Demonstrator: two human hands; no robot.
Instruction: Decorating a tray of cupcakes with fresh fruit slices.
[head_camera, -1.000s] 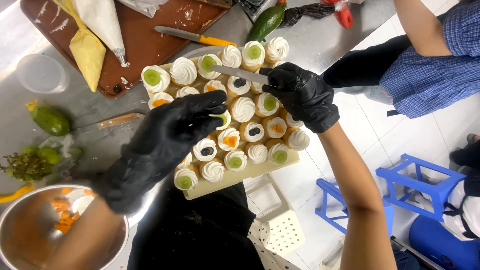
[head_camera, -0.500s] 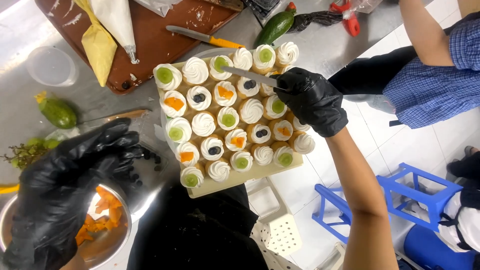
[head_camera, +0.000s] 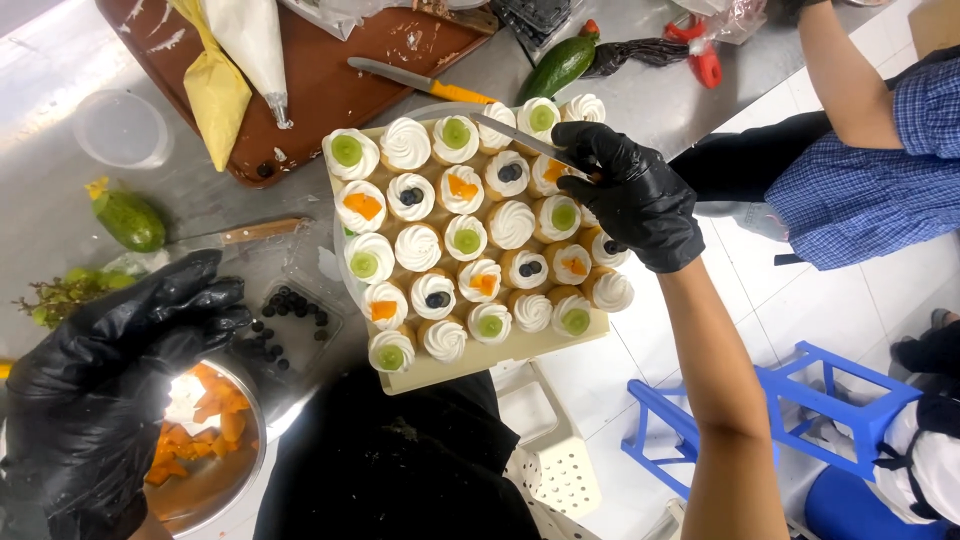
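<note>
A cream board (head_camera: 470, 367) carries several small cakes topped with white cream swirls (head_camera: 511, 224); many bear a green grape slice, an orange fruit piece or a blueberry. My right hand (head_camera: 628, 192), in a black glove, rests over the board's right side and grips a thin metal blade (head_camera: 520, 139) that lies across the top cakes. My left hand (head_camera: 112, 372), also gloved in black, hovers at the lower left over a steel bowl (head_camera: 222, 482) of orange fruit pieces (head_camera: 212, 412), fingers apart and holding nothing.
On the steel counter lie a brown tray (head_camera: 335, 85) with piping bags (head_camera: 232, 62), a yellow-handled knife (head_camera: 420, 80), a cucumber (head_camera: 560, 66), a green fruit (head_camera: 131, 220), a wooden-handled knife (head_camera: 252, 232) and a box of blueberries (head_camera: 287, 322). Another person (head_camera: 870, 190) stands at the right, near a blue stool (head_camera: 790, 410).
My left hand left the cakes and swung down-left to the bowl of orange fruit. My right hand kept the blade at the board's top right.
</note>
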